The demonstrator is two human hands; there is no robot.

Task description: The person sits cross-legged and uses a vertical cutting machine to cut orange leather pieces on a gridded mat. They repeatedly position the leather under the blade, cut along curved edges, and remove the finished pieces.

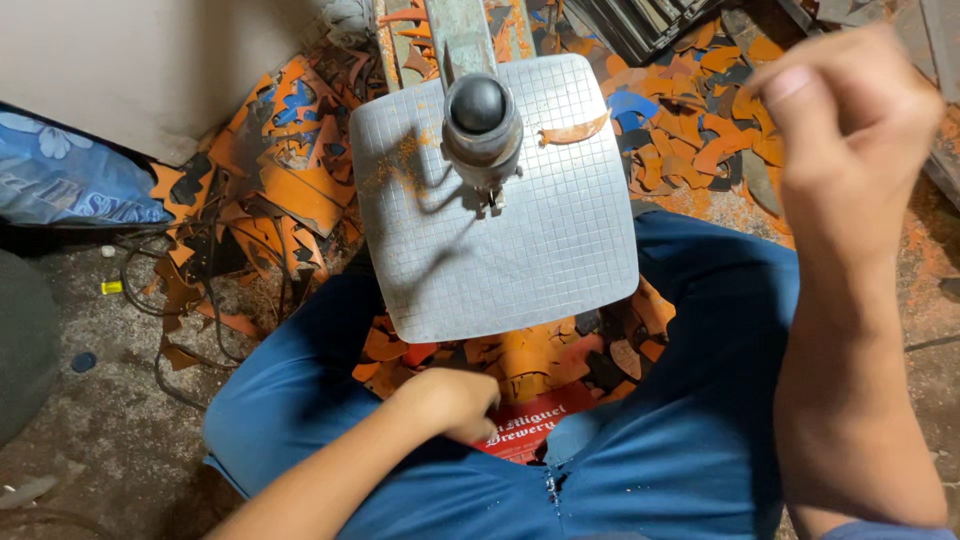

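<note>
A square metal plate (500, 230) scored with a fine grid was seen from above, set between the knees of a seated person in blue trousers (700, 400). Its near edge stood clear over a red crate (525, 425), and its left and right edges ran close beside the thighs, so little open room was left at either side. A dark round knob on a metal column (480, 120) rose over the far half of the plate, and its shadow was cast across the middle. One curved orange offcut (575, 130) lay on the plate just beside the column, with orange dust to the left of it.

The left hand (450, 400) was closed into a loose fist, lowered below the near edge of the plate at the crate; what it gripped, if anything, could not be made out, as the fingers were turned under. The right hand (850, 110) was raised well above the floor to the right, blurred, with fingers curled in; whether anything was pinched could not be told.

Orange and blue scraps (290, 190) were heaped on the floor around the far side and under the plate. The column's upper part was cut off at the top, and the crate was largely hidden.
</note>
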